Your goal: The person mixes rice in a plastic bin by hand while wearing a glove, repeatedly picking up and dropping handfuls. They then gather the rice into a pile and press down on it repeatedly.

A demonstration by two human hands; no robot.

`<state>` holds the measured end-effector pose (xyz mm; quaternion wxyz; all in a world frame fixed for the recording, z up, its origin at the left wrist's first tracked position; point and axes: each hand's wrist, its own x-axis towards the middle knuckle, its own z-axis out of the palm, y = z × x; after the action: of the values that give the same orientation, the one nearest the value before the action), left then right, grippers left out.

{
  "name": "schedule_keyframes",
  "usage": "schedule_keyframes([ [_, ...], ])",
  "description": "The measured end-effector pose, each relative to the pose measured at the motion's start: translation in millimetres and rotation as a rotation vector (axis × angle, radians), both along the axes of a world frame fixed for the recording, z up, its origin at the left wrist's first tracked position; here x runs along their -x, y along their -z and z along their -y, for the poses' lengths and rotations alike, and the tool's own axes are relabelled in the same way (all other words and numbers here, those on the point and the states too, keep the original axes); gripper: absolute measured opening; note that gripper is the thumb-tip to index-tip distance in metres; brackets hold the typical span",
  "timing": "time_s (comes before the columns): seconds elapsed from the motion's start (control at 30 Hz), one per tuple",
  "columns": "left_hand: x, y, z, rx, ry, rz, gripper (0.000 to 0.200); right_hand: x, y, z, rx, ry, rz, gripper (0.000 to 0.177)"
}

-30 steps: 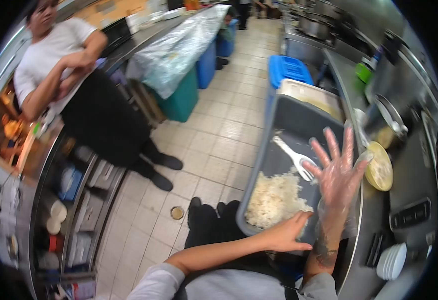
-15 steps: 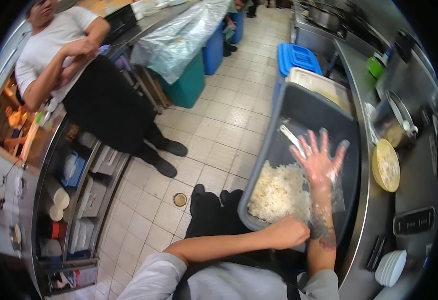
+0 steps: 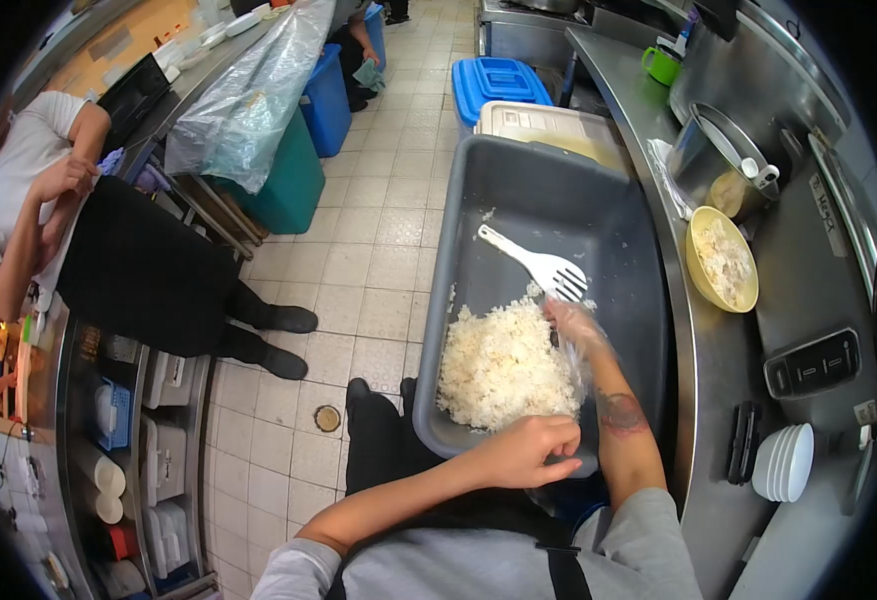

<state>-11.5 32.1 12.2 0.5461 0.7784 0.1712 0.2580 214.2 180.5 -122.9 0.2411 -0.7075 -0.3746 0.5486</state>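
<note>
A mound of cooked white rice [image 3: 503, 365] lies in the near left part of a large grey tub [image 3: 548, 160]. My right hand [image 3: 573, 325], in a clear plastic glove, is at the right edge of the rice. Its fingers are foreshortened and mostly hidden, so I cannot tell how far they are closed. Just beyond it, a white slotted rice paddle [image 3: 536, 262] lies on the tub floor. My bare left hand [image 3: 536, 448] hangs over the near rim, empty, with loosely bent fingers and the thumb apart from them.
A steel counter [image 3: 693, 400] runs along the right with a yellow bowl of food [image 3: 722, 260], a metal pot [image 3: 723, 165] and stacked white bowls [image 3: 783, 462]. Lidded bins [image 3: 498, 88] stand beyond the tub. A person [image 3: 128, 260] stands at the left beside shelving.
My right hand has swung from spread fingers above the tub down to the rice. My left hand has loosened from a fist near the right forearm. The view has shifted, showing the whole paddle.
</note>
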Motion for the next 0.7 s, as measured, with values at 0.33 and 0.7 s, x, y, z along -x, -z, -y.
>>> schedule_keyframes([
  [0.33,-11,5,4,-0.028,0.062,0.033,0.021,39,-26,13,0.165,-0.380,-0.247,0.113],
  [0.7,-2,1,-1,-0.006,0.023,-0.005,0.021,59,-126,24,-0.197,-0.464,-0.235,0.077],
])
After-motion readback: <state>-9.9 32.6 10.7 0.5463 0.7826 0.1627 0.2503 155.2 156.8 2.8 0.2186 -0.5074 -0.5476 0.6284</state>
